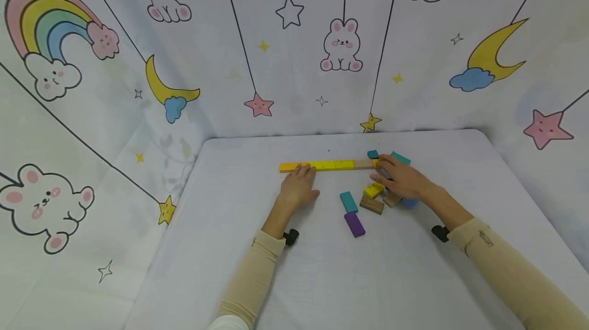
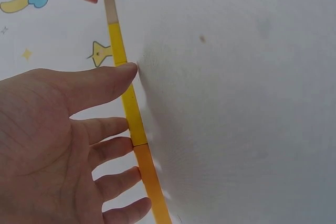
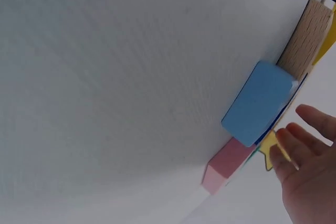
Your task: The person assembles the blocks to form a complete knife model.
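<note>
A straight row of flat blocks runs across the far part of the table: an orange block (image 2: 154,187), yellow blocks (image 1: 344,165) and a bare wood block (image 1: 363,163). My left hand (image 1: 298,187) touches the row's near side, fingers spread and thumb apart. At the row's right end my right hand (image 1: 405,179) reaches over loose blocks, its fingertips by an orange piece (image 1: 376,163) that it partly hides. In the right wrist view its fingers are slightly bent beside a light blue block (image 3: 258,103) and a pink block (image 3: 227,163), with nothing visible in their grasp.
Nearer me lie a teal block (image 1: 348,202), a purple block (image 1: 355,224), a brown wood block (image 1: 371,205) and a loose yellow block (image 1: 374,190). A small blue block (image 1: 372,154) sits behind the row. Patterned cloth (image 1: 294,74) hangs behind the white table (image 1: 322,279).
</note>
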`<act>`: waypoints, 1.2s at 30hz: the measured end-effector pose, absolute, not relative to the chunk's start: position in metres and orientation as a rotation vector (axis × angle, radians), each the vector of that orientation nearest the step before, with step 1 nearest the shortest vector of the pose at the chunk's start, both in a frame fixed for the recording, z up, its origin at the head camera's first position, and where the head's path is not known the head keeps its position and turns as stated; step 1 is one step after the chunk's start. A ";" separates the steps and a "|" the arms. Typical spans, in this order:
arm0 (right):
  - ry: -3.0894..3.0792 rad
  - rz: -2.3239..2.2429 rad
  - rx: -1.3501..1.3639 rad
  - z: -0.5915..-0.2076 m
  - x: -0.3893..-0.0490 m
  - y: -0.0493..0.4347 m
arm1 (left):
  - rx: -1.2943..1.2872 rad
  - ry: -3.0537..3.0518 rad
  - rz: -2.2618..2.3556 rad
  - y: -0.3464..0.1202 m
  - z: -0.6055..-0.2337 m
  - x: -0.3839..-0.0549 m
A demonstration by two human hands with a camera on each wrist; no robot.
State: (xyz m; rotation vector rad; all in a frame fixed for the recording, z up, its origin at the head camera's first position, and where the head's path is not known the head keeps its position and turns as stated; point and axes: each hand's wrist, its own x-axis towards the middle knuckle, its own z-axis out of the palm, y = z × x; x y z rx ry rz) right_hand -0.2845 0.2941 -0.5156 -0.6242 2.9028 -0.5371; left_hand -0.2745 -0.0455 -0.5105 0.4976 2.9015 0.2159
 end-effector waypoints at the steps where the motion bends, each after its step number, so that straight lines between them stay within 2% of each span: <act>1: 2.906 -0.535 -0.624 -0.516 -0.284 0.294 | 0.498 2.901 0.217 -0.046 -0.511 -0.275; 10: 2.924 -0.520 -0.633 -0.512 -0.270 0.289 | 0.506 2.907 0.218 -0.047 -0.512 -0.275; 36: 2.950 -0.500 -0.892 -0.508 -0.221 0.278 | 0.516 2.894 0.219 -0.049 -0.509 -0.275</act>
